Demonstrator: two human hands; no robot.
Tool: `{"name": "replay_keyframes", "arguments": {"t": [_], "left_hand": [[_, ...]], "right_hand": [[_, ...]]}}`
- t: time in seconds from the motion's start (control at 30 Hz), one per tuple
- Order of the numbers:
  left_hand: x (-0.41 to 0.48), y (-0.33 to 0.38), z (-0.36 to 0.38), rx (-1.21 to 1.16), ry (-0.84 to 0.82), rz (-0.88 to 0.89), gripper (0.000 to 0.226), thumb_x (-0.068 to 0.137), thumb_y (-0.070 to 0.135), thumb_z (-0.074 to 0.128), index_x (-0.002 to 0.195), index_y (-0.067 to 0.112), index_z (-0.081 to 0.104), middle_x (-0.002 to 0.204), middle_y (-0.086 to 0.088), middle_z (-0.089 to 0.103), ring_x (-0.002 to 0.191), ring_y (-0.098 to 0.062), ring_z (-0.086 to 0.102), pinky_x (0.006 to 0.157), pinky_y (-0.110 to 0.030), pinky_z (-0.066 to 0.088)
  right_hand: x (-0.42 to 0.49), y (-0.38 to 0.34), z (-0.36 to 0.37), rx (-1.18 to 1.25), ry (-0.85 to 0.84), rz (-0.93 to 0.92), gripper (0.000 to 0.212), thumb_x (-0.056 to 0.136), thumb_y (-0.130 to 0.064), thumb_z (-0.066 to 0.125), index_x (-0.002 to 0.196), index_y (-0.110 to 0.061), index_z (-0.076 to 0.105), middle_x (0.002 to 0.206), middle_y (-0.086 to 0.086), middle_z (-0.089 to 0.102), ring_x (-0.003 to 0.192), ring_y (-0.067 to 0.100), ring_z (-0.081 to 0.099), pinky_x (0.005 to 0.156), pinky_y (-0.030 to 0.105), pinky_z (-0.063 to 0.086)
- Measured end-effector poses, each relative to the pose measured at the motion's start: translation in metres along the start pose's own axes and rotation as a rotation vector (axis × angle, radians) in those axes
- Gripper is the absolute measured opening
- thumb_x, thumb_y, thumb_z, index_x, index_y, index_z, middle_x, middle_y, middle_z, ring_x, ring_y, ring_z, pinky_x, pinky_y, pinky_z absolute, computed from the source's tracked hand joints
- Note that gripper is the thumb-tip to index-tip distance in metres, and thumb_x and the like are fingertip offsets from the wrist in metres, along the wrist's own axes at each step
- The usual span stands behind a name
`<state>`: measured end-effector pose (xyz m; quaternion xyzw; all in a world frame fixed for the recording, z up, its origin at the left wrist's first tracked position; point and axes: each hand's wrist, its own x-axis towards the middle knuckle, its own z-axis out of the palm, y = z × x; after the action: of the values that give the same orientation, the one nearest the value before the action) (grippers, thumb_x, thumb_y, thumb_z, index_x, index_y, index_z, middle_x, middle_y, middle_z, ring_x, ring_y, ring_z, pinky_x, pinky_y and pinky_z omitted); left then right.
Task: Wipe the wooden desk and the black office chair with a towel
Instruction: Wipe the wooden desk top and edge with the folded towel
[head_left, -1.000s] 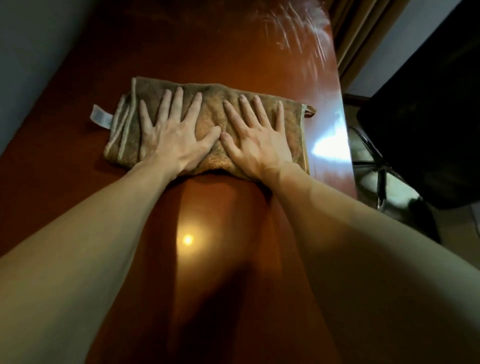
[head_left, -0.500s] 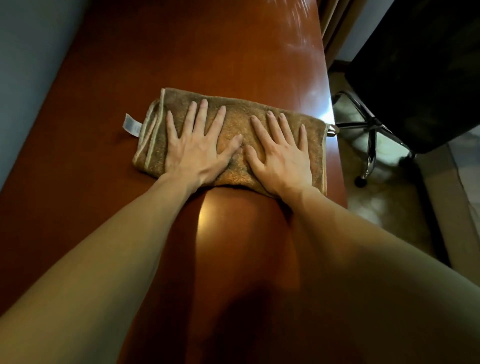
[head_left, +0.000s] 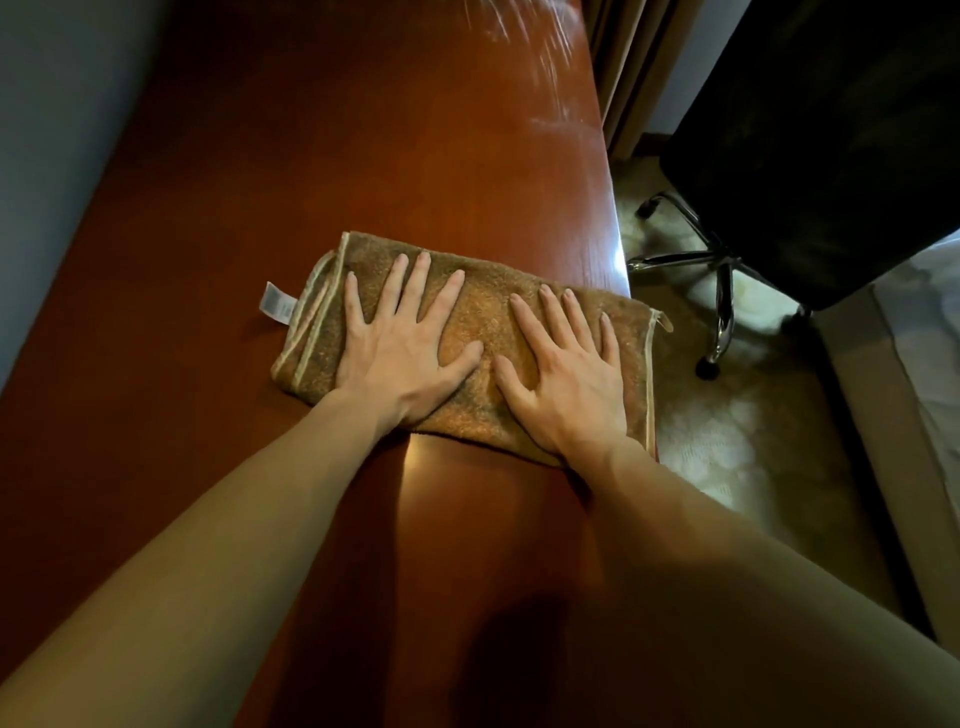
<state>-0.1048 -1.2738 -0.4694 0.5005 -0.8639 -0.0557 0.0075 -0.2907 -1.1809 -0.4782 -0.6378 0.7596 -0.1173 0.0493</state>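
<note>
Pressing down on the wooden desk (head_left: 415, 156), we had drawn the folded towel (head_left: 483, 322) back toward us since a second before (its right end now overhung the desk's edge), so we judged the far stretch done. The black office chair (head_left: 810, 145) stood unwiped to the right, by a curtain (head_left: 618, 78). Our left hand (head_left: 400, 358) and right hand (head_left: 571, 384) lay flat on the towel, fingers spread, clasping nothing.

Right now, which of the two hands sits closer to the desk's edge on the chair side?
The right hand, flat on the folded brown towel near the end overhanging the wooden desk edge; the left hand lies toward the white tag.
</note>
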Motion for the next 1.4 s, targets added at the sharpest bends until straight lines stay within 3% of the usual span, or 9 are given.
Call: {"name": "replay_keyframes", "arguments": {"t": [0.67, 1.4], "left_hand": [[0.187, 0.008, -0.007, -0.032, 0.068, -0.054, 0.081, 0.093, 0.075, 0.014, 0.165, 0.037, 0.004, 0.174, -0.006, -0.004, 0.160, -0.023, -0.007, 0.122, -0.068, -0.007], [0.314, -0.003, -0.012, -0.040, 0.104, -0.136, 0.081, 0.094, 0.073, 0.019, 0.165, 0.036, 0.007, 0.174, -0.007, -0.003, 0.160, -0.024, -0.007, 0.121, -0.068, -0.007]], "right_hand": [[0.196, 0.062, -0.004, -0.019, -0.013, -0.002, 0.072, 0.096, -0.064, 0.023, 0.164, -0.040, 0.022, 0.174, -0.003, 0.015, 0.161, 0.015, 0.004, 0.130, 0.051, 0.000], [0.325, 0.080, -0.011, -0.095, -0.083, -0.031, 0.073, 0.097, -0.060, 0.015, 0.166, -0.037, 0.015, 0.175, 0.001, 0.008, 0.161, 0.020, -0.002, 0.128, 0.056, -0.004]]}}
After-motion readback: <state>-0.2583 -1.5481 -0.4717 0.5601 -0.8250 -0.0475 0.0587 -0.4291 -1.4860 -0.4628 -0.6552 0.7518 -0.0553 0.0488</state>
